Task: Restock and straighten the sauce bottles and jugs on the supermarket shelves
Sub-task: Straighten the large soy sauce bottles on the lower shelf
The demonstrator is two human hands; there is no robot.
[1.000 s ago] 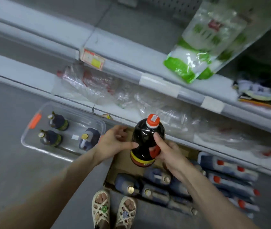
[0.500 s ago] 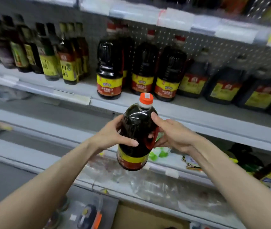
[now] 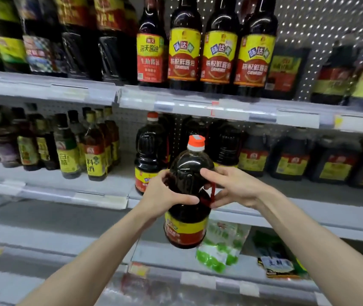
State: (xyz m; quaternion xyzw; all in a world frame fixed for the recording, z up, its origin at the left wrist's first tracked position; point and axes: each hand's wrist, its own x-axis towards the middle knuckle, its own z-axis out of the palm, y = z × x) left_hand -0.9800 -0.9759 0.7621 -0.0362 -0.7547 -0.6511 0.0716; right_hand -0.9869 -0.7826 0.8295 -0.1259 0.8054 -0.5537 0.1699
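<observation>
**Full sauce jug held in both hands before the middle shelf**

The jug (image 3: 187,195) hung at the centre of the frame, clear of the middle shelf (image 3: 65,191) and in front of a matching jug (image 3: 151,151) that stood there. The left hand (image 3: 162,195) curled round its waist, thumb across the front. The right hand (image 3: 235,186) lay on its shoulder, lower fingers curled at the red handle (image 3: 212,193). It was dark almost to the orange cap (image 3: 196,142), so it was probably heavy, and its smooth plastic probably slippery. The handle, with support at the waist, seemed the surest hold.
</observation>
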